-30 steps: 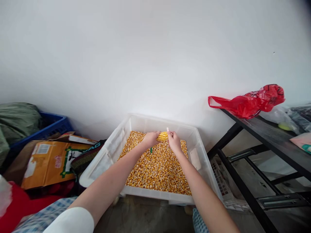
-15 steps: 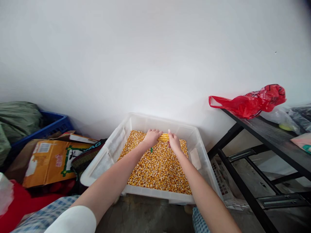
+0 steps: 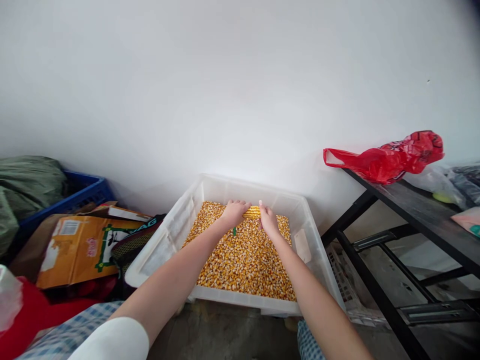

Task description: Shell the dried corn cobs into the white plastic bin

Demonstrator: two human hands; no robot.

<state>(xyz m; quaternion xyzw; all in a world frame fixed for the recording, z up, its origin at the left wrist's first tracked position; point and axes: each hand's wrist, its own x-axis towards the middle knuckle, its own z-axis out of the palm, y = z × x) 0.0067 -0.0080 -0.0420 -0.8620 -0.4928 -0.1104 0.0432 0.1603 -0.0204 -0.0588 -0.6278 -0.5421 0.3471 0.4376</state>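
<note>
A yellow corn cob (image 3: 252,212) with its kernels showing lies crosswise between my hands, over the far part of a clear plastic bin (image 3: 245,298). My left hand (image 3: 235,212) is closed around the cob's left end. On its right end my right hand (image 3: 268,220) has closed, with the thumb pointing up. Loose corn kernels (image 3: 247,262), yellow and whitish, cover the bin's bottom in a thick layer. A small green object (image 3: 234,231) shows among the kernels just below my left hand; its kind is unclear.
On the right stands a black metal-framed table (image 3: 412,210) with a red plastic bag (image 3: 390,157) on its corner. An orange cardboard box (image 3: 78,250) and a blue crate (image 3: 86,192) sit at the left. Behind the bin rises a white wall (image 3: 240,90).
The view has shifted very slightly. Both hands stay on the corn cob in almost the same place.
</note>
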